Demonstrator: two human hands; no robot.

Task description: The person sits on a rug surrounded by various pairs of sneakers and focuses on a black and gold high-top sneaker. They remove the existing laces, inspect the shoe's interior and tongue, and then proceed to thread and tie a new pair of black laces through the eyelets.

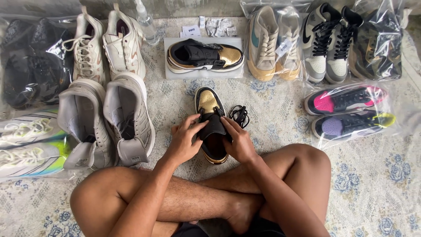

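A black and gold sneaker (pixel 209 105) lies on the patterned carpet in front of my crossed legs, toe pointing away. My left hand (pixel 186 139) grips its left side, fingers on the black tongue. My right hand (pixel 239 141) holds the right side, fingers pressed on the tongue too. A bundle of black laces (pixel 240 115) lies just right of the shoe. The matching sneaker (pixel 205 56) rests on its side on a clear plastic bag (pixel 173 73) farther away.
Two pairs of white sneakers (pixel 107 83) stand at the left, with bagged shoes (pixel 30 145) beside them. Bagged tan, grey-black and pink-purple sneakers (pixel 346 112) fill the right. A small clear spray bottle (pixel 147 24) and several paper packets (pixel 218 27) lie by the wall.
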